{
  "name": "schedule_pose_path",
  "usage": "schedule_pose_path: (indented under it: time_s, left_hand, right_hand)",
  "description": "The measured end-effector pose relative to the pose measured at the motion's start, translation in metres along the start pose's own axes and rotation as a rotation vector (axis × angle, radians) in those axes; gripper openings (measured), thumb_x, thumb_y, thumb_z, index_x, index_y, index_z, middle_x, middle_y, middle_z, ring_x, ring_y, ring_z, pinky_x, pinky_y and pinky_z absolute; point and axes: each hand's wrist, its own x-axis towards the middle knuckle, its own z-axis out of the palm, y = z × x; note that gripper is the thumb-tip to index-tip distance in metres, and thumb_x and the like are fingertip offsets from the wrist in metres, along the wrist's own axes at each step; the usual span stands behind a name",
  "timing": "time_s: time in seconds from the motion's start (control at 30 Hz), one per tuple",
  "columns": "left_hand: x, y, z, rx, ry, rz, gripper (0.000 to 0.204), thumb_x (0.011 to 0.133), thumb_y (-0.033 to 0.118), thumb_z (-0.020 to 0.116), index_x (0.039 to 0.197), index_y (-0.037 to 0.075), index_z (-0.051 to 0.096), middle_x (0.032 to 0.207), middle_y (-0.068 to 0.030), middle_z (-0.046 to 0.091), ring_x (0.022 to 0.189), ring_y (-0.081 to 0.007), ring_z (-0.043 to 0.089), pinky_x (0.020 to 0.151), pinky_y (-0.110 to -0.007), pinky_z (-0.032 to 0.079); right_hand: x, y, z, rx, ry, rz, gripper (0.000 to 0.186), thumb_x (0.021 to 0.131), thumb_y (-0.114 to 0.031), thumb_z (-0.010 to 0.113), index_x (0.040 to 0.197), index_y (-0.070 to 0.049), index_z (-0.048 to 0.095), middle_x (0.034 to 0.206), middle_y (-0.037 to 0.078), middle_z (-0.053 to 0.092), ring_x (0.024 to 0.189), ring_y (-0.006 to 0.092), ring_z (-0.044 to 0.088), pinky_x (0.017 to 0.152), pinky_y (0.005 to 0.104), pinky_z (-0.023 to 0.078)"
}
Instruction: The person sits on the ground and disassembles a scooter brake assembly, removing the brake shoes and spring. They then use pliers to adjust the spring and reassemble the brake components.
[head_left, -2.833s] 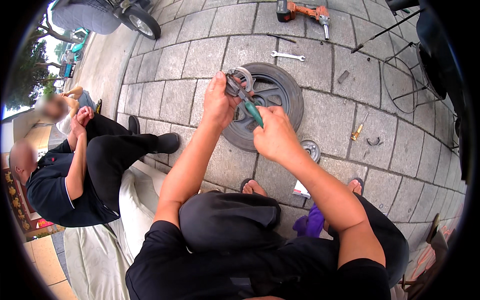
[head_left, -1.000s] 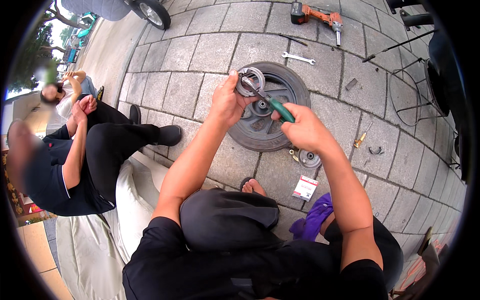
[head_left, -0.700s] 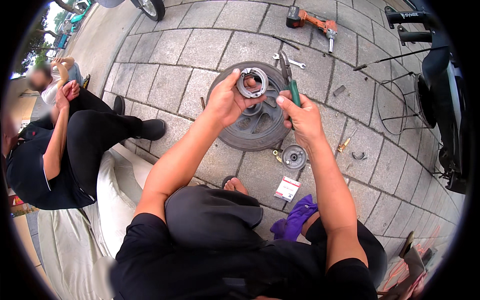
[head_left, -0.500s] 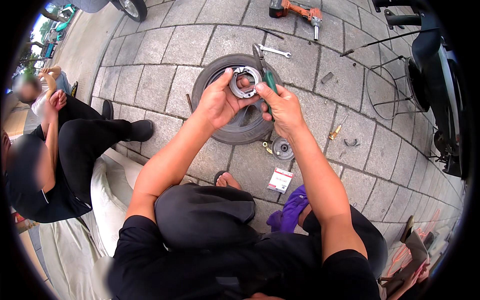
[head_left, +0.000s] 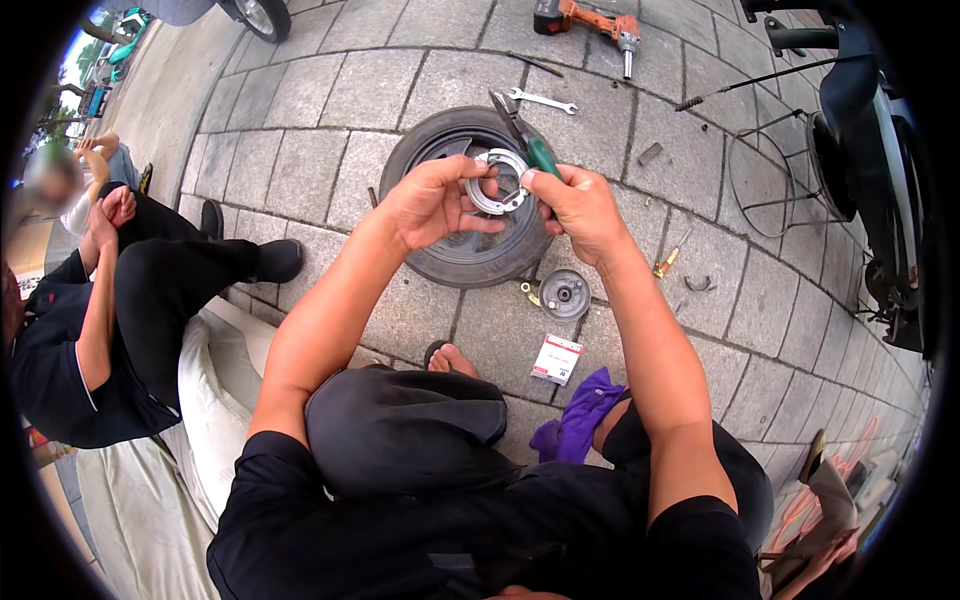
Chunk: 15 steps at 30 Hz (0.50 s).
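My left hand (head_left: pixel 424 205) pinches a silver ring-shaped set of brake shoes (head_left: pixel 490 207) at its left side, thumb on top and the lower fingers spread below. The thumb of my right hand (head_left: pixel 590 218) presses the ring's right edge. That same hand grips green-handled pliers (head_left: pixel 541 154), whose dark jaws point up and away. Beneath both hands a small wheel with a black tyre (head_left: pixel 470 272) lies flat on the paving. Just right of the tyre sits a round grey metal brake plate (head_left: pixel 565 295) with a brass-coloured lever.
An open-end wrench (head_left: pixel 543 101) and an orange impact driver (head_left: pixel 592 20) lie beyond the wheel. Nearer me are a white-and-red box (head_left: pixel 556 360) and a purple cloth (head_left: pixel 578 418). A dark vehicle part (head_left: pixel 868 150) stands right; a seated person (head_left: pixel 90 330) is at left.
The ring has shifted slightly right and down and turned a little between my hands. My left hand's lower fingers have spread from the ring; the right hand has moved slightly right, with the pliers tilting leftward.
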Motion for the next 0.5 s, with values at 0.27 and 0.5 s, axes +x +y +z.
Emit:
schedule_pose_path:
  time_s: [0.27, 0.5]
  left_hand:
    - [0.007, -0.02, 0.013, -0.07, 0.142, 0.145, 0.012, 0.104, 0.015, 0.061, 0.1, 0.005, 0.066, 0.092, -0.0042, 0.064, 0.093, -0.0213, 0.07, 0.092, -0.055, 0.064]
    - [0.009, -0.011, 0.007, -0.101, 0.238, 0.196, 0.016, 0.107, 0.019, 0.057, 0.101, 0.007, 0.066, 0.079, 0.0019, 0.06, 0.086, -0.0168, 0.069, 0.093, -0.056, 0.063]
  right_hand:
    - [0.001, 0.005, 0.01, -0.001, 0.025, -0.013, 0.023, 0.095, -0.029, 0.08, 0.09, -0.01, 0.069, 0.072, -0.004, 0.058, 0.059, 0.0054, 0.051, 0.049, 0.0231, 0.039]
    - [-0.005, 0.013, 0.001, -0.264, 0.127, -0.226, 0.023, 0.092, -0.012, 0.068, 0.111, 0.0, 0.074, 0.082, 0.001, 0.067, 0.069, 0.0098, 0.061, 0.064, 0.0265, 0.05]
